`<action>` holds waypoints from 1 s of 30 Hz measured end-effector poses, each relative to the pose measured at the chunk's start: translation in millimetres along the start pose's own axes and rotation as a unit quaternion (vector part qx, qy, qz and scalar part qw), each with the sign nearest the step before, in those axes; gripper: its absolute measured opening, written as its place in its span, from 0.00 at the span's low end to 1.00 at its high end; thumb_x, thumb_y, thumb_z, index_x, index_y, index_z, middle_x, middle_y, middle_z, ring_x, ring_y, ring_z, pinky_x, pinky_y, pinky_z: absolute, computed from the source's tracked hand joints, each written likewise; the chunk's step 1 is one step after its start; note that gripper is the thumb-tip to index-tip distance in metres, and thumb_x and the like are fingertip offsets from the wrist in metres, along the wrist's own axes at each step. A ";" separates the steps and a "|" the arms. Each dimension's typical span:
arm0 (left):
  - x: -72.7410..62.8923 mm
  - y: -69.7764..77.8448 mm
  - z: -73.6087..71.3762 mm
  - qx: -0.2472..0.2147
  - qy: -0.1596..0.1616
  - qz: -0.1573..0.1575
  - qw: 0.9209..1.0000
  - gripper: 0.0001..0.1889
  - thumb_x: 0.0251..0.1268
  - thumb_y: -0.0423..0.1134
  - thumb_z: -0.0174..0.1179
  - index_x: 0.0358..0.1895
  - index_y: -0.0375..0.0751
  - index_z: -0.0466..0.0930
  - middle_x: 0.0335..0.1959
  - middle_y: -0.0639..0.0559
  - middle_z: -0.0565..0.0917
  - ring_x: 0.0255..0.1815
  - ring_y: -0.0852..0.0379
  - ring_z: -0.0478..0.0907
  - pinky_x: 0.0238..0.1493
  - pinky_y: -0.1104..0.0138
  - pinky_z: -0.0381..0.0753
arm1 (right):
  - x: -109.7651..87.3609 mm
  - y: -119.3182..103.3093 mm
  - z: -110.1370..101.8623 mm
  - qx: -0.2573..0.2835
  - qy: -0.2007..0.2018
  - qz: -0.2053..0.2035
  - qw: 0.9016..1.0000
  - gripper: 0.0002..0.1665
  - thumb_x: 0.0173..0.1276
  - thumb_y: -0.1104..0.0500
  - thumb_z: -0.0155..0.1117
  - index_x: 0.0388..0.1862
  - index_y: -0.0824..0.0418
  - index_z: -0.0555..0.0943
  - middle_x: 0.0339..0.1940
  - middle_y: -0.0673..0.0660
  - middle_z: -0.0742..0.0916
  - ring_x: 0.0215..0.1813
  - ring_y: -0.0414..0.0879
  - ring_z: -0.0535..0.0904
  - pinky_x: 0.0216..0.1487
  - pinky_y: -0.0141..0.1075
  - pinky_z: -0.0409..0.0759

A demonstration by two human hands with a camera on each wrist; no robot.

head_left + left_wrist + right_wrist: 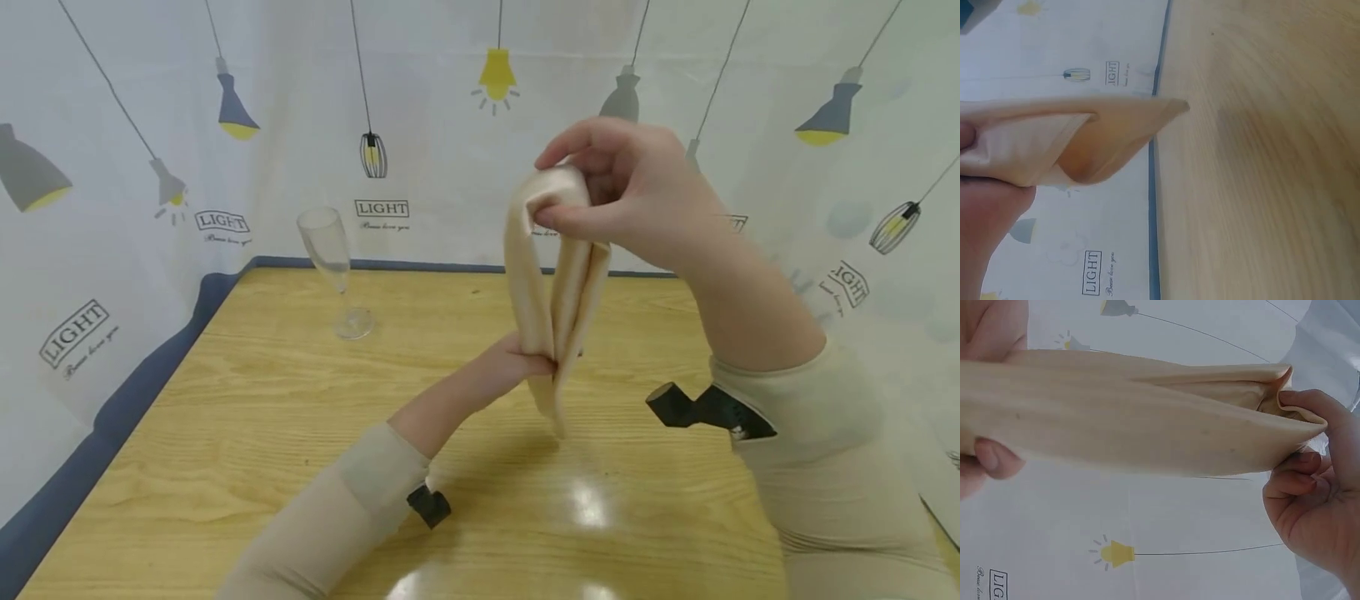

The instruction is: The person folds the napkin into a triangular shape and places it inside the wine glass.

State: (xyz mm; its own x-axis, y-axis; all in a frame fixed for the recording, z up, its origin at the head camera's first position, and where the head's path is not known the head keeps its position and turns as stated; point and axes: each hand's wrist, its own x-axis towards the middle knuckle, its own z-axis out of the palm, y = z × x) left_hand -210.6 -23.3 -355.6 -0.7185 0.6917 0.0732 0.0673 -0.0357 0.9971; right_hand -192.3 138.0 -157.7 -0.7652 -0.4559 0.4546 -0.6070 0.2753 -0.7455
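A folded satiny beige cloth hangs upright over the wooden table in the head view. My left hand grips its lower part, with the thumb across the front. Below that hand, the cloth narrows to a loose pointed tip. My right hand pinches the cloth's top, thumb inside the looped fold and fingers over the outside. In the right wrist view, the right hand holds the top end where an open fold shows. The left thumb lies against the lower part there.
A clear champagne flute stands at the back left of the wooden table. Behind the table hangs a white backdrop printed with lamps. Black wrist mounts sit on both sleeves.
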 end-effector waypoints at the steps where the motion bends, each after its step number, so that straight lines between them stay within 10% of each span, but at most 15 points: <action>1: -1.0 0.3 -1.7 0.000 0.001 0.006 1.000 0.17 0.63 0.25 0.49 0.55 0.25 0.72 0.47 0.43 0.76 0.48 0.56 0.71 0.55 0.64 0.68 | -0.8 0.1 -2.3 0.004 0.002 0.002 1.000 0.17 0.58 0.70 0.72 0.46 0.66 0.80 0.35 0.58 0.88 0.31 0.49 0.81 0.33 0.32 0.80; 14: -12.5 8.7 -9.9 0.054 0.042 0.013 0.998 0.22 0.60 0.30 0.63 0.55 0.33 0.65 0.44 0.46 0.70 0.45 0.54 0.70 0.48 0.63 0.74 | -4.5 6.3 -12.2 0.039 0.014 -0.024 0.999 0.17 0.58 0.73 0.70 0.47 0.67 0.81 0.34 0.58 0.87 0.32 0.48 0.81 0.33 0.30 0.80; 22: -17.1 11.7 -11.6 0.158 0.196 0.002 0.968 0.25 0.64 0.34 0.62 0.63 0.37 0.68 0.54 0.42 0.76 0.49 0.49 0.76 0.46 0.57 0.80 | -8.0 5.0 -18.6 -0.012 0.006 0.017 1.000 0.20 0.63 0.65 0.69 0.55 0.65 0.80 0.38 0.58 0.85 0.31 0.47 0.80 0.28 0.29 0.77; 30: -22.1 19.9 -16.5 0.214 0.228 0.022 0.950 0.28 0.65 0.28 0.58 0.69 0.43 0.66 0.60 0.40 0.75 0.55 0.46 0.76 0.49 0.55 0.80 | -5.9 1.8 -22.0 -0.073 0.025 0.084 0.993 0.19 0.73 0.48 0.60 0.49 0.62 0.83 0.18 0.57 0.76 0.20 0.48 0.69 0.23 0.35 0.68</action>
State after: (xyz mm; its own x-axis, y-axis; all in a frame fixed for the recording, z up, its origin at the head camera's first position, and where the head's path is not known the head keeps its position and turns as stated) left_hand -204.8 -51.2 -337.0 -0.9271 0.3080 0.2135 0.3090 0.3059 0.9005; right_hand -193.6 159.8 -151.0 -0.8660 -0.3508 0.3563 -0.4914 0.4652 -0.7363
